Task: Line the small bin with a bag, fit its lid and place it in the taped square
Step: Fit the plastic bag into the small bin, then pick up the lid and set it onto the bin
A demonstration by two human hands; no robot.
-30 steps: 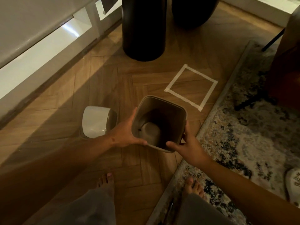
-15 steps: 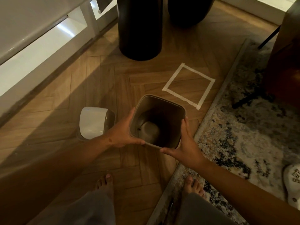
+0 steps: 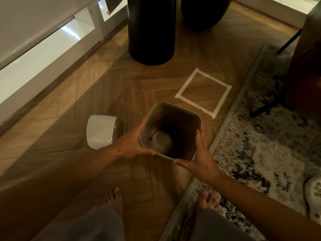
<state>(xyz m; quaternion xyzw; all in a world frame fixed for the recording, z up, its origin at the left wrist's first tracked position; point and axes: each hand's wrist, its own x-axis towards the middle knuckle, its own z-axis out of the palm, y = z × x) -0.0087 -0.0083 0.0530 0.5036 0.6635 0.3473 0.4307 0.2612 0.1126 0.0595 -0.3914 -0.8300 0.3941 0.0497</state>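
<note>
A small grey-brown square bin [image 3: 175, 115] is held above the wooden floor, open top facing me, with nothing inside. My left hand [image 3: 132, 143] grips its left wall, thumb over the near rim. My right hand [image 3: 199, 160] grips its right near corner. The bin's white domed lid [image 3: 102, 132] lies on the floor just left of the bin. A square of pale tape [image 3: 203, 92] is on the floor just beyond the bin, to the right. No bag is in view.
Two tall dark vases [image 3: 151, 30] [image 3: 203, 13] stand beyond the tape. A patterned rug [image 3: 260, 140] covers the floor at right, with a dark chair leg [image 3: 271, 105] on it. A white cabinet [image 3: 34, 42] runs along the left. My bare feet [image 3: 114, 197] are below.
The bin and both hands have stayed almost still; my right hand shifted slightly up along the bin's right side. The view moved a little.
</note>
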